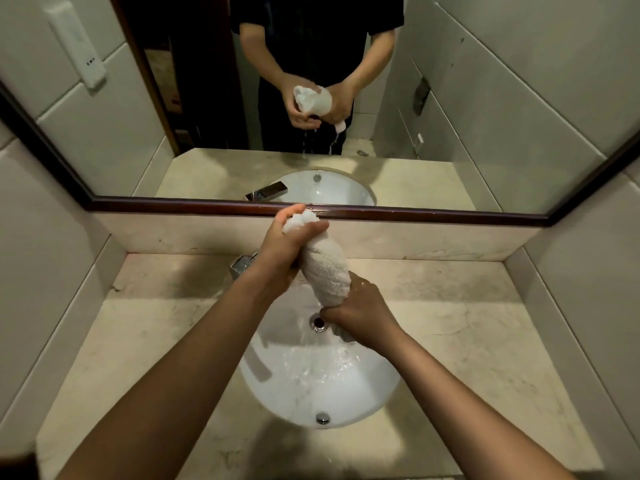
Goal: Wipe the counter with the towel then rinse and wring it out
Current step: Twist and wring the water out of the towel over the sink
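Note:
A white towel (327, 271) is twisted into a thick roll and held above the white sink basin (277, 403). My left hand (282, 251) grips the roll's upper end, near the mirror's lower frame. My right hand (360, 315) grips the lower end, just over the drain (319, 323). Water falls from the towel and splashes in the basin. The beige stone counter (467, 341) surrounds the sink.
A chrome faucet (242, 265) stands at the back of the counter, partly hidden behind my left wrist. A wide mirror (450, 133) in a dark frame fills the wall above. Tiled walls close in the counter on both sides.

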Available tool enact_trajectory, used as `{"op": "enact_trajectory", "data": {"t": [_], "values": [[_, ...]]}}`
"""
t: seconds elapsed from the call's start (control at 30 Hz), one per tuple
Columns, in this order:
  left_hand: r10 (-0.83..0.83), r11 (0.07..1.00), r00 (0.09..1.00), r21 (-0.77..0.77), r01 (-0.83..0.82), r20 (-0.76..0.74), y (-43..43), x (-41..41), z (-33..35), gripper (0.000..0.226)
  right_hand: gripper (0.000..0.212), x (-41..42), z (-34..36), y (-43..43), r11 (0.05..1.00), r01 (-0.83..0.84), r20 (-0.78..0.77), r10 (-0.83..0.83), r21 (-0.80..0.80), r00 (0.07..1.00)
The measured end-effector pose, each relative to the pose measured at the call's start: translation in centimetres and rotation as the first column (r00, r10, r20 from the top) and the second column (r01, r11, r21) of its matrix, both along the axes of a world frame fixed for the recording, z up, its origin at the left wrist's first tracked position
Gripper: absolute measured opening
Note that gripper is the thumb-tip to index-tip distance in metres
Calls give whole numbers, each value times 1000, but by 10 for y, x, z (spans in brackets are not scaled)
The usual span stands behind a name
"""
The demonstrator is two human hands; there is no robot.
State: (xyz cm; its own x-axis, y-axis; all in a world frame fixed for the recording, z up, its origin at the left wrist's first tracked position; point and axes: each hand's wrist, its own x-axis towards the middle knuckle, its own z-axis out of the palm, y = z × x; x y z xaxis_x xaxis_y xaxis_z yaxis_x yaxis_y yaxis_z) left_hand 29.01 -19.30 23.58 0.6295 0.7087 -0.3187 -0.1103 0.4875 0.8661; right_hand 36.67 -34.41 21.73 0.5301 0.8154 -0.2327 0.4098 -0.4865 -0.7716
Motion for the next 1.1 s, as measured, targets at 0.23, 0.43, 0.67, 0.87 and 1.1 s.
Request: {"op": "enact_trajectory", "data": {"t": [0.23, 0.43, 0.67, 0.87, 1.1], "values": [[181, 982, 969, -15, -186, -167, -1, 8, 16, 54, 37, -17, -11, 7, 1000, 8, 205, -10, 12, 979], [294, 955, 922, 46, -292, -251, -6, 4, 19, 73, 69, -25, -25, 7, 999, 24, 514, -1, -40, 858], [217, 975, 914, 21, -223, -343, 0, 3, 12, 30, 90, -26, -27, 9, 999, -6, 395, 20, -38, 919], [217, 976, 952, 11, -219, -215, -1, 1, 10, 13, 47, -16, -12, 14, 996, -21, -33, 24, 85, 999], [226, 973, 969, 73, -219, -102, -7, -1, 6, 16, 32, -11, -18, 13, 991, 9, -464, 54, 133, 884]]}}
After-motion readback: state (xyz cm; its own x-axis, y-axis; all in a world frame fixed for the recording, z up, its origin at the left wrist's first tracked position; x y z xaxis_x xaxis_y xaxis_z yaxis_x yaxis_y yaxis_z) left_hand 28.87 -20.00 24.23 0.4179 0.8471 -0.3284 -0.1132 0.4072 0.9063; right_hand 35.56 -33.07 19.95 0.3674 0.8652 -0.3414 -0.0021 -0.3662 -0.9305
